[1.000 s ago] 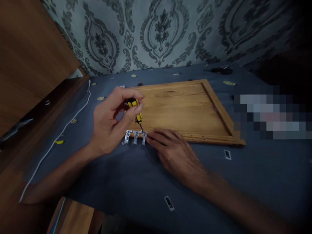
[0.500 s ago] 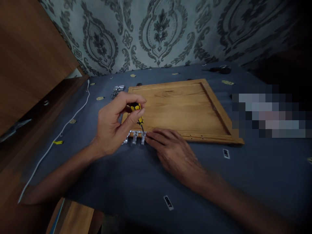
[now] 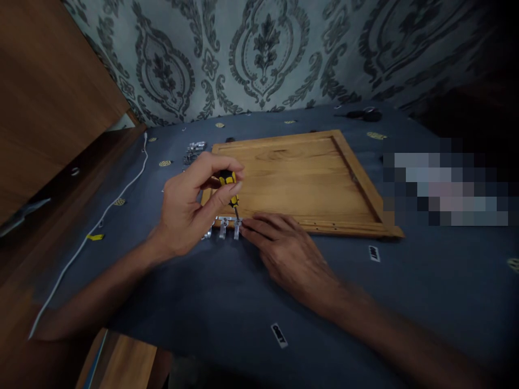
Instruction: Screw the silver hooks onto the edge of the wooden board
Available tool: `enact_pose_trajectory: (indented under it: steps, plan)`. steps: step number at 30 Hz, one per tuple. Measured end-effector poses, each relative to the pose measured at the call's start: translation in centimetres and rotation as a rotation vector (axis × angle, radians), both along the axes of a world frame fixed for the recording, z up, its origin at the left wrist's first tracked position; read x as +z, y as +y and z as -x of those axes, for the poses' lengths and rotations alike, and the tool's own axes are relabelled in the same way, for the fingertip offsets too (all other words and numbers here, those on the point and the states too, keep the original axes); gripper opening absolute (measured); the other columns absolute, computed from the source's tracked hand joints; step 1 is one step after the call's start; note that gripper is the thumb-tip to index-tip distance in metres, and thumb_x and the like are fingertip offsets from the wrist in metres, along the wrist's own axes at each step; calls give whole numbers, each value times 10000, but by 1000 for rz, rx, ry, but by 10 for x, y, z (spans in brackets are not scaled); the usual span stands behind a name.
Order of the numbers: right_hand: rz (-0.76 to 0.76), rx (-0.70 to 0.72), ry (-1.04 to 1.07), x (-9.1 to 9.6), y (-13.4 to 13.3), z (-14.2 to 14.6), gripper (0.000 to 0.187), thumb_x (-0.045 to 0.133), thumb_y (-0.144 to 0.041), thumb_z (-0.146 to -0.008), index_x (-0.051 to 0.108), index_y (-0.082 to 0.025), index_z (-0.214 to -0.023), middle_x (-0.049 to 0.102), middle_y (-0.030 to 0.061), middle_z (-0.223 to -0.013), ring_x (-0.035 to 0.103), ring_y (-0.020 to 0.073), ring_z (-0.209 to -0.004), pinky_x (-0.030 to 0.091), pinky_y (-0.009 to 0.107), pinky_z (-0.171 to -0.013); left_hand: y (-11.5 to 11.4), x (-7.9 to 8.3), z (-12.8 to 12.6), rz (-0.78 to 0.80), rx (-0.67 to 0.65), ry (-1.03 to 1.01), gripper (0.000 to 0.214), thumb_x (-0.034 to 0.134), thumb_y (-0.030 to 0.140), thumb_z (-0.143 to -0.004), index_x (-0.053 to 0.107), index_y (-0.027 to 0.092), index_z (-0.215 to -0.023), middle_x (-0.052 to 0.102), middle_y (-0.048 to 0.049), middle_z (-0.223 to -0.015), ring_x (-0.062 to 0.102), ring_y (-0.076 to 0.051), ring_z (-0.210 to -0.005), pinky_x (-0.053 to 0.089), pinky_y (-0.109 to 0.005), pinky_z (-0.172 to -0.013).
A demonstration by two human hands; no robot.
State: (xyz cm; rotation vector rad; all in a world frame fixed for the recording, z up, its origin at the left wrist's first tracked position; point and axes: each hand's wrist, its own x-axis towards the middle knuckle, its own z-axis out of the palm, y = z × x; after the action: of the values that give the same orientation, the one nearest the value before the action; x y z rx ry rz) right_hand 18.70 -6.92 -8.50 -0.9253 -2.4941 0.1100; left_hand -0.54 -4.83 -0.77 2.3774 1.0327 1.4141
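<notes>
Left hand [image 3: 184, 216]: pinches yellow screwdriver [image 3: 229, 183], tip on hook bracket [image 3: 225, 224], near edge of panel [image 3: 300, 178]. Right hand [image 3: 284, 248]: flat, pinning bracket. Likely screwing; keep tip seated.

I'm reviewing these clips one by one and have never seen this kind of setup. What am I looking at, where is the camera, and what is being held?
There is no machine here, only one person's two bare hands. The camera is worn on the head and looks forward and down, so the arms enter from below. The left hand pinches a small yellow-and-black screwdriver, tip down at a metal bracket on the near edge of a wooden panel. The right hand lies flat, fingertips against that bracket. Everything rests on a dark blue cloth. A white cable runs along the left, and more metal fittings lie beyond.
</notes>
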Motion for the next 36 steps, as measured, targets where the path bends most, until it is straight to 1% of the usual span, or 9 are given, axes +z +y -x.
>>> enact_pose_trajectory:
  steps: [4,9,15,21,24,27,29,33,36]
  plan:
    - [11,-5,-1,1,-1,0,431,553,-7,-824,708,-184,-1185,737,82,-1214,604,271,-1162,491,475,-966,-1,3,1,22,9,31,177,635,194,-950,602,264,-1110,707,-9,-1002,718,-139,-897,623,-262,-750]
    - [13,-4,-11,3,-1,0,431,531,6,-824,708,-188,-1166,738,75,-1218,615,269,-1142,497,463,-959,4,5,5,-165,37,156,124,654,223,-939,648,223,-1063,697,-14,-934,674,-141,-797,589,-286,-648]
    - [4,-9,-3,3,0,0,435,552,16,-808,710,-207,-1146,740,72,-1212,617,264,-1140,496,455,-958,9,7,8,-384,30,183,150,721,240,-908,667,234,-1047,655,27,-821,585,-93,-673,508,-238,-534]
    - [-10,-6,3,4,-1,0,395,568,15,-802,713,-166,-1122,740,93,-1203,615,276,-1152,492,447,-965,0,21,6,-158,97,234,83,703,250,-918,685,253,-999,688,29,-820,646,-113,-700,555,-280,-672]
    - [-11,2,20,4,-1,0,389,560,28,-798,710,-139,-1116,745,100,-1189,618,280,-1149,495,449,-954,2,28,8,-54,29,215,132,710,224,-902,684,235,-1031,723,7,-919,688,-135,-787,589,-280,-721]
    - [-13,-2,12,4,-1,0,396,557,22,-806,707,-160,-1125,744,92,-1199,622,278,-1141,500,447,-941,7,29,8,2,-48,209,125,702,200,-899,678,214,-1020,720,-3,-919,694,-141,-823,604,-264,-712]
    - [-13,-6,-2,4,-1,0,396,561,13,-809,708,-174,-1126,742,88,-1206,624,276,-1133,500,445,-939,10,25,6,-34,-40,211,95,683,210,-915,675,214,-1010,714,-3,-912,681,-130,-792,601,-257,-681]
    - [-9,-11,-13,4,-1,0,414,547,7,-809,712,-193,-1133,744,71,-1204,624,267,-1132,499,442,-943,11,15,1,-218,46,196,102,721,284,-899,675,244,-981,688,0,-880,646,-129,-735,568,-267,-591]
    - [-3,-16,-16,4,-1,0,429,544,8,-802,717,-215,-1126,744,65,-1205,623,262,-1133,497,443,-943,11,13,0,-273,86,198,75,732,275,-894,679,271,-947,666,24,-806,629,-129,-702,556,-292,-599]
